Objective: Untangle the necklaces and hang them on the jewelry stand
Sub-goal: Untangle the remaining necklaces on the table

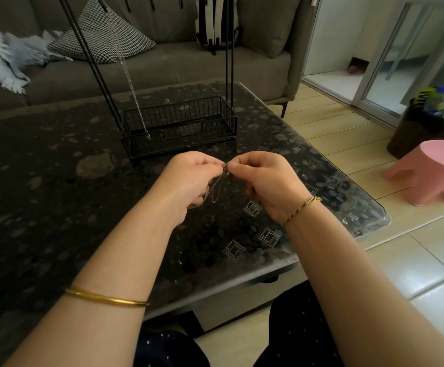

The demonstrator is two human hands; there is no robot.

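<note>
Left hand (189, 181), right hand (266, 184) pinch necklace (215, 190) (1 chain (133, 94) at basket (215, 112)).

The jewelry stand (178, 120) is cut off above; fingers (242, 168) partly hide the necklace (215, 188).

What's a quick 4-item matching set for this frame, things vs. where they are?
Things:
1. tangled necklace
2. hanging chain
3. pink stool
4. gold bangle

Places:
A. on the floor, right of the table
B. around the left forearm
C. pinched between the left hand and the right hand
D. dangling from the jewelry stand, its end low by the wire basket

Pairs: 1-C, 2-D, 3-A, 4-B
</note>
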